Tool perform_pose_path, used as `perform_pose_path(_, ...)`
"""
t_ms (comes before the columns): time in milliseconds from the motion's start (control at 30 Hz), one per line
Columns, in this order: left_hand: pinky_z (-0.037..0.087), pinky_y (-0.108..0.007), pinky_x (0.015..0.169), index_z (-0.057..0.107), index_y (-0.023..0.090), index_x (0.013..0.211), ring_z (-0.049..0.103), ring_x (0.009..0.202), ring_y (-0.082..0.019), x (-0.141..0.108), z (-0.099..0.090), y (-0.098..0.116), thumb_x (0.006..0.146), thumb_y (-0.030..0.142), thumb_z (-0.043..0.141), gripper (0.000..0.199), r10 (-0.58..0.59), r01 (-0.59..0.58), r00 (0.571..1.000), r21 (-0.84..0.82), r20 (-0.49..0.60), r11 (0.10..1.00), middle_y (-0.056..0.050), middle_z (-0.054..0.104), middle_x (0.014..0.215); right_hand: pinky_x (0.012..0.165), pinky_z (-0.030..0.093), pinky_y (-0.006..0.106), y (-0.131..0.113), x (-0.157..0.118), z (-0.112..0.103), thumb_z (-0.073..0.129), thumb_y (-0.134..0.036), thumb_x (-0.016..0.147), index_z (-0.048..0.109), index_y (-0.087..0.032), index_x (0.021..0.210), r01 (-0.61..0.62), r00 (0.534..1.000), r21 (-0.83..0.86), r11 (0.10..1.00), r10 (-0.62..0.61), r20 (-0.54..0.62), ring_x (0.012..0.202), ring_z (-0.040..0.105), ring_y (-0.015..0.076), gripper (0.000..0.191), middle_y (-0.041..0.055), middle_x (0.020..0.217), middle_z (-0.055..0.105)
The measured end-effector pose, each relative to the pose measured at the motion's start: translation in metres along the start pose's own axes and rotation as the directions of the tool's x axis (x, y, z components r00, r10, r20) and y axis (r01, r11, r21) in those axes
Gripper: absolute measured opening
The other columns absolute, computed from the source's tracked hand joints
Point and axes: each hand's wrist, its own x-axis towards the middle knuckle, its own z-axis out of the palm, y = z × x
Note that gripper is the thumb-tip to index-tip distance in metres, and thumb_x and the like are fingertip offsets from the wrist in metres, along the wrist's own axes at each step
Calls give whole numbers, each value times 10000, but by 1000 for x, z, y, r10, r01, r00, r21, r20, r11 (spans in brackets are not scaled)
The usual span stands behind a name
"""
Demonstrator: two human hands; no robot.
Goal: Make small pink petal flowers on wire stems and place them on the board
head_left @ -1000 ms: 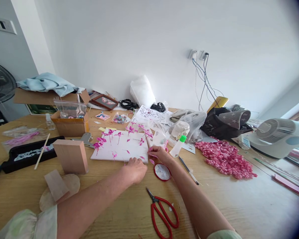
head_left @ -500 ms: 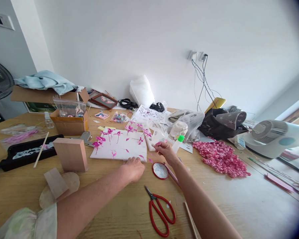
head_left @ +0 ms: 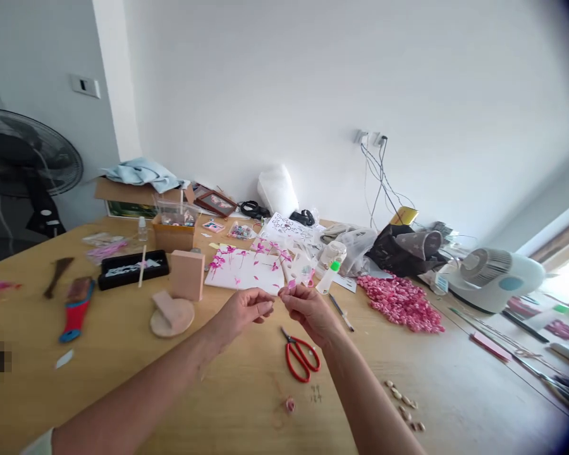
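My left hand (head_left: 250, 308) is closed, fingertips pinched, near the front edge of a white foam board (head_left: 246, 272) with magenta flowers (head_left: 227, 251) standing on it. Just to its right, my right hand (head_left: 306, 308) pinches at something small and pink, too small to make out. The fingertips of both hands are close together. Red-handled scissors (head_left: 301, 358) lie on the table below my hands. Behind my right hand stands a glue bottle with a green cap (head_left: 329, 277).
Wooden blocks (head_left: 188, 274) and a black tray (head_left: 133, 269) sit to the left, with a red and blue brush (head_left: 77, 309) beyond. A pink heap (head_left: 401, 303) and a white fan (head_left: 497, 278) are at the right. A pen (head_left: 341, 312) lies near my right hand.
The view has shifted back and left, showing more table. My hands have come closer together, in front of the board, and my right hand has left the small round dish's area.
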Motion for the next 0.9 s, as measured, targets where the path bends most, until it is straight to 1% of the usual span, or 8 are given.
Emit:
perform_pose_path(67,402,-256,676,579,147,891,522,751,-136,-22,0,3,731,326,515,249,-13,11,1000,-96,-24,995,-38,591,786,407,176,197,1,-17,24,693,-262,554,587,-167,604,2,1000,0,1000,-2,25,452,297,43,150,-36,551,471)
perform_pose_path(167,386,-243,637,591,139,821,503,681,-118,-52,0,6,702,326,560,223,-24,15,998,-139,-64,990,-21,567,712,412,186,201,4,-38,51,684,-282,562,586,-167,600,-1,999,-19,1000,2,48,453,304,51,156,-36,528,468)
perform_pose_path(300,359,-234,613,595,125,729,473,613,-97,-84,-3,5,687,335,581,216,-20,5,997,-195,-77,981,0,534,630,421,199,199,10,-59,75,689,-281,553,592,-158,607,-27,998,-14,1000,27,51,464,322,52,165,-34,536,479)
perform_pose_path(433,349,-225,601,587,115,678,460,591,-88,-108,-8,4,674,331,598,216,-18,-5,996,-246,-93,969,2,527,614,421,190,194,17,-71,94,684,-263,565,594,-157,624,-39,994,29,999,36,99,456,310,44,150,-41,526,471)
perform_pose_path(567,350,-220,585,570,117,641,447,576,-88,-124,-15,2,663,341,606,228,-8,-29,991,-281,-130,959,3,518,601,411,183,193,23,-77,109,694,-271,561,599,-161,649,-47,993,81,996,38,112,450,302,44,170,-46,516,452)
perform_pose_path(733,361,-223,584,573,115,660,446,582,-95,-132,-25,-8,673,380,588,266,21,-79,977,-270,-211,960,1,499,600,403,196,189,36,-85,125,706,-295,555,594,-182,712,-40,999,191,981,38,15,463,349,49,224,-35,584,489)
perform_pose_path(833,368,-223,584,578,125,657,443,581,-101,-134,-28,-16,684,366,575,243,47,-97,957,-163,-285,982,15,482,577,398,190,190,46,-86,137,708,-302,545,579,-186,688,-25,998,239,971,38,-49,446,328,51,225,-51,525,445)
perform_pose_path(900,372,-220,582,584,139,667,451,589,-108,-135,-29,-20,704,338,554,205,88,-106,934,-33,-345,994,15,495,582,397,189,192,52,-86,145,709,-301,538,573,-183,675,-6,996,251,968,29,-87,440,314,51,226,-54,510,433)
